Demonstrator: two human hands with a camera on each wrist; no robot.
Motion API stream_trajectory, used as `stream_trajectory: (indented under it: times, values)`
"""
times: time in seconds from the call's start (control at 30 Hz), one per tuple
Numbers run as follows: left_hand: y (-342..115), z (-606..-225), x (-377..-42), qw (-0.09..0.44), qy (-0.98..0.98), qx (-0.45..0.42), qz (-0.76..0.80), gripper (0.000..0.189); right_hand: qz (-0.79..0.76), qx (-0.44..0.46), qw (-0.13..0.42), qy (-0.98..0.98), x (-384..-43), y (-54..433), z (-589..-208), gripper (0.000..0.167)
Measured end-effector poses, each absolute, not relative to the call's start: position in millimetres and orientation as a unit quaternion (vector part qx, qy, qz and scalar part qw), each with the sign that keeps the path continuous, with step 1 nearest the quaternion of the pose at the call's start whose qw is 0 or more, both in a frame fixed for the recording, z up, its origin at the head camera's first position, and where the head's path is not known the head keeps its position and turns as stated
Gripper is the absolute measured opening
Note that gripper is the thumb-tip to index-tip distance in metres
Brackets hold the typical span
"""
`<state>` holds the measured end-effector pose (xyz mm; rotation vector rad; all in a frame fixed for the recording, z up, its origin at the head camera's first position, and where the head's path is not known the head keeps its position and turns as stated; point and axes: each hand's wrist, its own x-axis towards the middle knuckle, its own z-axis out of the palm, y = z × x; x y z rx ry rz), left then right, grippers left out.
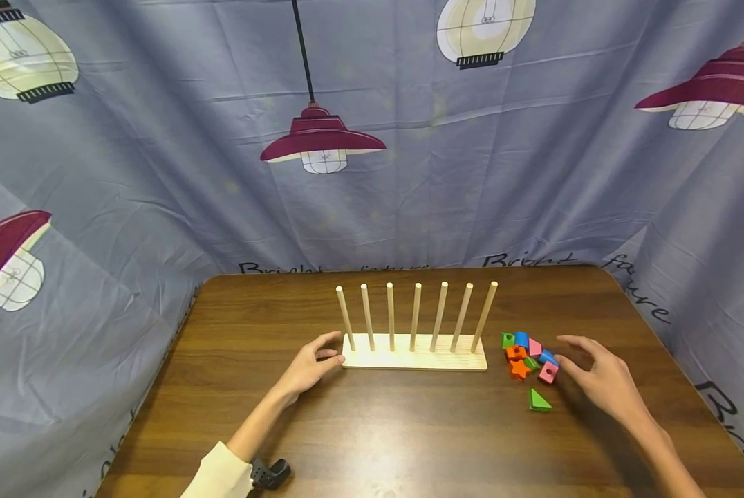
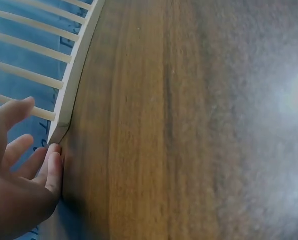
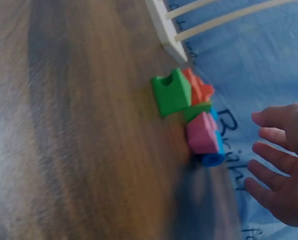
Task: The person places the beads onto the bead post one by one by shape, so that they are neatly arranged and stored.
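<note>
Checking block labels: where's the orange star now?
In the head view, the orange star is right of the pegged board, just below the other orange block and above the separate green triangle.

Pale peg rack (image 1: 424,361), brown wood-grained table (image 1: 254,318), green, orange, pink and blue blocks (image 1: 519,369), lamp-printed blue-grey curtain (image 1: 409,207)

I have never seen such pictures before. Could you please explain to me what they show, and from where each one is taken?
There is no machine here, only a person's two bare hands. The large picture comes from a camera worn on the head, looking forward and down. The two smaller ones come from cameras on the left and right wrists. On the table is a pale board with seven rods; to its right lie small blocks, green, blue, pink and orange. The left hand touches the board's left end. The right hand is beside the blocks and holds nothing.
</note>
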<state>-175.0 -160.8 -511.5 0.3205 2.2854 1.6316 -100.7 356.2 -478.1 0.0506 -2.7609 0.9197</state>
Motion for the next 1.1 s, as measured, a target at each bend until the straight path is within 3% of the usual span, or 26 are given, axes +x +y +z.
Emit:
stream_trajectory:
  times: [0.23,0.6,1.1]
  values:
    - [-156,-516,-178,0.163,0.815,0.126,0.542,0.066,0.324,-0.006,0.088,-0.942,-102,362,-493,0.041]
    - [-151,-523,-183,0.115,0.849,0.162,0.490,0.061,0.319,-0.013,0.051,-0.946,-119,365,-506,0.037]
    - [-162,-520,-201,0.149,0.830,0.200,0.498,0.065,0.330,-0.001,-0.051,-0.943,-132,378,-501,0.041]
